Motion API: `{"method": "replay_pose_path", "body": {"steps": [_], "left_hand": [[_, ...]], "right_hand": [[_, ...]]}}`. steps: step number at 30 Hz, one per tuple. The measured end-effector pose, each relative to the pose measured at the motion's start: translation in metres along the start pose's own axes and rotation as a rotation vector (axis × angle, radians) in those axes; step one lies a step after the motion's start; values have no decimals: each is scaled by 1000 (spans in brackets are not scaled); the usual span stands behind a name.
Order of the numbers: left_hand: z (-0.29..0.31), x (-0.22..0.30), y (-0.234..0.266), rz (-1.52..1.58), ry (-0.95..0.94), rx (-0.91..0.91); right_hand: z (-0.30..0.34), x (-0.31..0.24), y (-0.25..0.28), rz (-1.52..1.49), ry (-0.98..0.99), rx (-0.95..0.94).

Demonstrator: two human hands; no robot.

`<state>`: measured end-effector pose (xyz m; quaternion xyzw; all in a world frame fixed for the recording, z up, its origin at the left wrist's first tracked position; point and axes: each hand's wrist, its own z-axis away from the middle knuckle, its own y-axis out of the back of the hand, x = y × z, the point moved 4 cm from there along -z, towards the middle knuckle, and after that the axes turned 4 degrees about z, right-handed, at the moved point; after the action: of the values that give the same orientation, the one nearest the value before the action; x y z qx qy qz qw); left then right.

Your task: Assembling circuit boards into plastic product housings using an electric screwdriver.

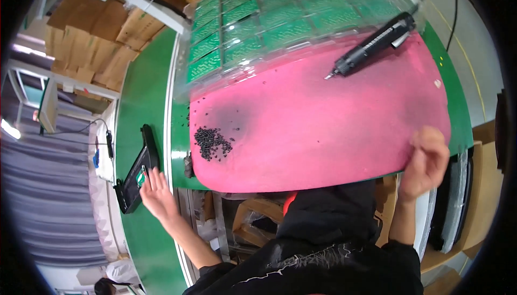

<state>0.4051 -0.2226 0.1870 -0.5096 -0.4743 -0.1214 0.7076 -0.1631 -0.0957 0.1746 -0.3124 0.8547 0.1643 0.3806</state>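
Note:
At the left, my left hand point(160, 195) is open with its fingers stretched out. Its fingertips are beside a black plastic housing point(131, 187) that lies on the green bench; a small green circuit board point(141, 176) shows in the housing. My right hand point(425, 163) hovers by the right front edge of the pink mat point(323, 117), fingers loosely curled, and I see nothing in it. On the mat's left side lies a pile of small black screws point(211, 143). A black electric screwdriver point(371, 47) rests across the mat's far right part, its bit pointing left.
Clear plastic trays of green circuit boards point(269, 18) stand at the mat's far side. A white rail point(168, 106) divides the green bench surfaces. Cardboard boxes point(89, 39) are stacked at the far left. A cable rises from the screwdriver. Open cartons point(484, 187) stand at the right.

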Motion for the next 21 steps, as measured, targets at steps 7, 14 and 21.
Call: {"method": "replay_pose_path", "body": {"steps": [7, 14, 21], "left_hand": [[147, -61, -188, 829, 558, -948], [164, -73, -211, 1609, 921, -943], [174, -84, -219, 1632, 1000, -919]], "right_hand": [[41, 51, 159, 341, 125, 552], [183, 196, 335, 1752, -258, 368], [358, 257, 397, 1851, -1329, -126]]}}
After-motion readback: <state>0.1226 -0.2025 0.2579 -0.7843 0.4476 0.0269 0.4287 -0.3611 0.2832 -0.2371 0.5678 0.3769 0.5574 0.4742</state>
